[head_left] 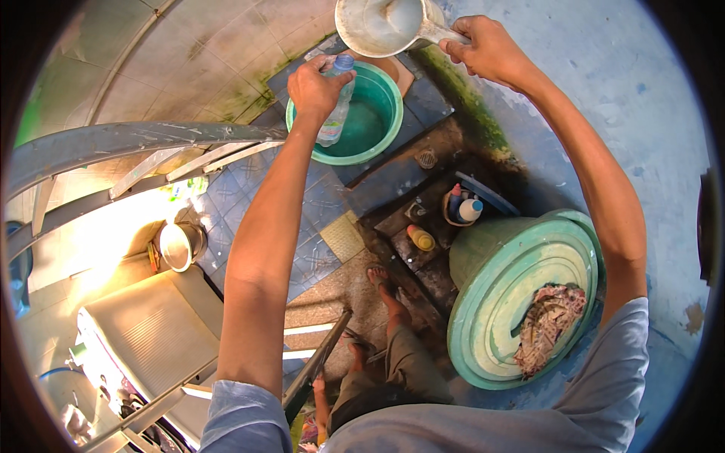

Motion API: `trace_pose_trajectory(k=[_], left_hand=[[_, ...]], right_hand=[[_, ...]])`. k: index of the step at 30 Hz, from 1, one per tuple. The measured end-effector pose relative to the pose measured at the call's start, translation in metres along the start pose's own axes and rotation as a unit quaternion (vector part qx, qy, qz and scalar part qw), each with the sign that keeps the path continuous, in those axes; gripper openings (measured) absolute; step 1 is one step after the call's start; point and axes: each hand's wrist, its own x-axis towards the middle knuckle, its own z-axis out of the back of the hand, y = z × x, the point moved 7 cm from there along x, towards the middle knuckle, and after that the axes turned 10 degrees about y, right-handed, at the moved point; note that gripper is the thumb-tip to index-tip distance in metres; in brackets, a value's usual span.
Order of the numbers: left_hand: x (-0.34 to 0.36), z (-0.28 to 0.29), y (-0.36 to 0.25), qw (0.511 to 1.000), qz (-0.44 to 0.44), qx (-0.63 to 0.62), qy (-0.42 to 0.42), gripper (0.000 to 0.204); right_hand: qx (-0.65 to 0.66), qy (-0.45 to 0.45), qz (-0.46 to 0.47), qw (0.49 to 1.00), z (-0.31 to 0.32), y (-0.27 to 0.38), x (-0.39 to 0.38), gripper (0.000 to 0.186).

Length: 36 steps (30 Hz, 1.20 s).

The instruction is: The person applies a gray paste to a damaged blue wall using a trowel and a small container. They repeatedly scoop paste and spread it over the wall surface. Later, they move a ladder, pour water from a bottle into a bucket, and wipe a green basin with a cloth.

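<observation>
My left hand (316, 89) is closed around the upper part of a clear plastic bottle (334, 124) with a bluish top. The bottle stands nearly upright, over or inside the left part of a green basin (396, 106); whether its base touches the basin cannot be made out. Farther off and to the right, my right hand (487, 51) grips the handle of a whitish water dipper (381, 26). The dipper's bowl is held above the far side of the basin, and its inside looks pale and stained.
A large lidded green bin (491, 257) stands at right, a crumpled brown cloth (551, 325) on its lid. Bottles in a small holder (462, 208) and a yellow bottle (421, 238) are on the dark ledge. A metal ladder (136, 141), white pail (177, 245) and washing machine (155, 325) are at left.
</observation>
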Motion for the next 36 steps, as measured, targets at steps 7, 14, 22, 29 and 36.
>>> trace_pose_trajectory(k=[7, 14, 22, 29, 36], left_hand=[[0.006, 0.001, -0.001, 1.0, 0.002, -0.002, 0.005, 0.049], [0.002, 0.004, -0.007, 1.0, -0.002, -0.004, 0.009, 0.049], [-0.002, 0.004, -0.016, 1.0, -0.005, -0.025, 0.012, 0.046], [0.001, 0.003, -0.019, 1.0, -0.015, -0.014, 0.008, 0.047], [0.001, 0.003, -0.02, 0.999, -0.009, -0.027, 0.031, 0.047]], right_hand=[[-0.056, -0.033, 0.032, 0.997, 0.012, 0.01, -0.001, 0.031], [-0.063, -0.041, 0.018, 0.997, 0.021, 0.017, -0.009, 0.033], [-0.081, -0.04, 0.022, 0.996, 0.031, 0.017, -0.013, 0.034], [-0.11, -0.064, 0.057, 0.99, 0.038, 0.02, -0.014, 0.028], [-0.08, -0.027, 0.016, 0.996, 0.041, 0.02, -0.014, 0.027]])
